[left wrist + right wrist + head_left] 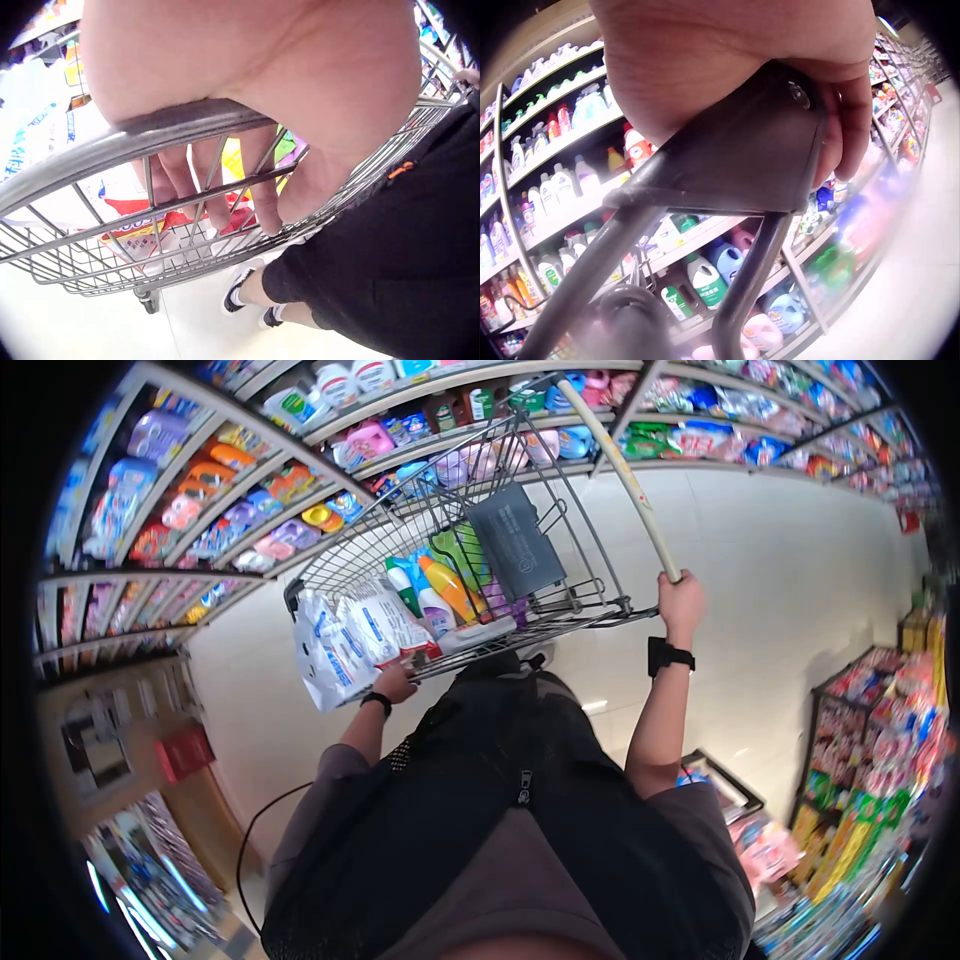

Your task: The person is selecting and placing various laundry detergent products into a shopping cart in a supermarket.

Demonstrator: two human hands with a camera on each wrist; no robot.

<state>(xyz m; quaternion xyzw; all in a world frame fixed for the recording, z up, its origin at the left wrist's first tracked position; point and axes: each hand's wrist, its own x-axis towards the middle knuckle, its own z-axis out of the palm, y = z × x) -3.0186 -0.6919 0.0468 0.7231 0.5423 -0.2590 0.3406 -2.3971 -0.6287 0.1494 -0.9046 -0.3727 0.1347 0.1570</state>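
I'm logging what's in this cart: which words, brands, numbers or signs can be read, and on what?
"00", apparently part of a longer marking, on the red-and-white package.
Too blurred: blue print on the white bags; any label on the yellow bottle.
Too small: print on the shopping cart's grey panel; labels on the shelf bottles.
No brand can be read with certainty.

my left hand straddles cart rim; white packs crowd space inside, dark panel stands farther in. floor open right of my right hand; shelves block far side.
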